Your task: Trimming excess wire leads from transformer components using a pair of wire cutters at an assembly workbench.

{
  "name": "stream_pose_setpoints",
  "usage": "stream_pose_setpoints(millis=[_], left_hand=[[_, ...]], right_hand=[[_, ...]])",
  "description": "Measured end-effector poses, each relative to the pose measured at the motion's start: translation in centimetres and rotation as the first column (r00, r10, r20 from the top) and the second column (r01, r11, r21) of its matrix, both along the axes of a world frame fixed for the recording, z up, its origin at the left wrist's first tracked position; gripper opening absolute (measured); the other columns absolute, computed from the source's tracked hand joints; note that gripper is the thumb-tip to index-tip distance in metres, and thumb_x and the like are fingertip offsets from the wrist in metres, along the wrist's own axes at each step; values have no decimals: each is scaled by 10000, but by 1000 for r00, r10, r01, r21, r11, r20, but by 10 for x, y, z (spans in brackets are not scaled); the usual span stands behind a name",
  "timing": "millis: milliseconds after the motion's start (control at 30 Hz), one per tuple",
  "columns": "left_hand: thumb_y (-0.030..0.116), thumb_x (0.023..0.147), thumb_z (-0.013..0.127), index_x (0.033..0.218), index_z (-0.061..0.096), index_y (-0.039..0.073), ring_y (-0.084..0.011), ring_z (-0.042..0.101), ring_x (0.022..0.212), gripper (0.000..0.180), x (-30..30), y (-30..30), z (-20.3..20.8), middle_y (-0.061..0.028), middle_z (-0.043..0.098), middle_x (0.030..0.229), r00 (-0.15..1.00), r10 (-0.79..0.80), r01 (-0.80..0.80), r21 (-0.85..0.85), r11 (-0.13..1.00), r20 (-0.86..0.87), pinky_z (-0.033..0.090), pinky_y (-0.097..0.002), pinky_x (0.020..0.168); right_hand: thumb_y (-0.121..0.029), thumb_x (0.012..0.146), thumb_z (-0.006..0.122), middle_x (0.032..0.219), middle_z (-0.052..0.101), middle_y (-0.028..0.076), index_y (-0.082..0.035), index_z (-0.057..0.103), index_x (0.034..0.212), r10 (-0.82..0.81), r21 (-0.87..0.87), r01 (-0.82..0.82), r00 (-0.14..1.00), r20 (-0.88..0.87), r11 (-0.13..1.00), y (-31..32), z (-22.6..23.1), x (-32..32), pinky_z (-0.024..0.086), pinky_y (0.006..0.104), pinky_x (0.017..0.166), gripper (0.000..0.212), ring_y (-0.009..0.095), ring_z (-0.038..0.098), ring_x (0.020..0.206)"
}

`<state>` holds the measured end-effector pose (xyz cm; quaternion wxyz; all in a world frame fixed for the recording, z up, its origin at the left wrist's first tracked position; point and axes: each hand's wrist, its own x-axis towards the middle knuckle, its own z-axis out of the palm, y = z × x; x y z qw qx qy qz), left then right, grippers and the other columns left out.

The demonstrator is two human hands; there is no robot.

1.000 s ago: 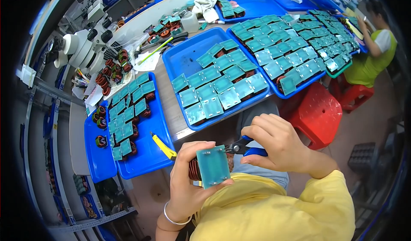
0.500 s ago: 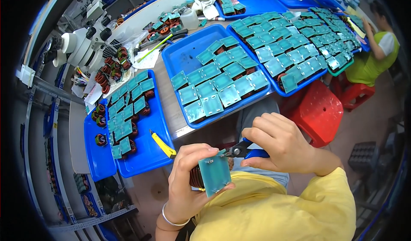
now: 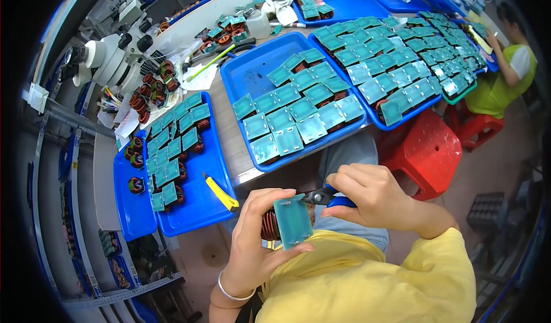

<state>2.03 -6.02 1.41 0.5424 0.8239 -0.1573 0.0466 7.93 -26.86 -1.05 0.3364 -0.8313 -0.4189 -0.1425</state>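
Observation:
In my left hand (image 3: 252, 237) is a copper-wound coil with a square green circuit board (image 3: 293, 222) on its face, gripped between thumb and fingers. The board is tilted toward me, and copper windings (image 3: 270, 225) show behind its left edge. My right hand (image 3: 370, 196) is closed around the blue handles of wire cutters (image 3: 328, 197). Their dark jaws reach the board's upper right corner; whether they touch a lead there I cannot tell. A yellow utility knife (image 3: 220, 192) lies on the rim of the blue tray left of my hands.
Blue trays full of board-topped coils stand ahead (image 3: 294, 102), farther right (image 3: 383, 73) and at the left (image 3: 172, 165). A white microscope (image 3: 106, 59) and loose coils (image 3: 152, 93) are at the back left. A red stool (image 3: 427, 153) stands at the right, near a seated co-worker (image 3: 508, 73).
The board has turned a little in my left hand, and its lower corner has risen. The cutters stay at its upper right corner. The whole view has shifted slightly.

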Motion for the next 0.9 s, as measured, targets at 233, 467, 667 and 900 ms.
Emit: stream_pose_setpoints(millis=[233,467,667,900], left_hand=[[196,603,819,1154,470,35,-270,509,991,671,-2,0,-4,-110,534,1098,999,-53,53,-39,998,-6,424,-342,845],[198,611,815,1166,457,31,-273,507,1002,680,-3,0,-5,-115,525,1112,999,-41,39,-67,997,-23,421,-339,854],[180,619,809,1200,424,24,-273,499,1027,715,-5,2,-4,-131,488,1143,996,-30,22,-90,996,-87,412,-331,876],[172,620,806,1200,425,21,-276,496,1026,710,-6,1,-5,-134,490,1135,997,-17,13,-68,998,-69,411,-334,872]], right_hand=[[-419,735,664,731,481,98,-18,535,885,24,55,-25,1000,11,998,5,11,1,397,342,534,448,273,505,631],[-432,720,670,727,474,89,-24,537,884,100,37,-99,994,-34,994,3,16,-3,378,340,535,460,257,485,630],[-348,686,704,745,465,59,-42,531,902,171,-30,-174,982,-76,984,1,23,-13,378,320,563,413,218,485,654],[-346,685,703,745,460,59,-46,532,902,163,-53,-166,984,-67,985,0,25,-16,377,309,560,407,213,483,651]])
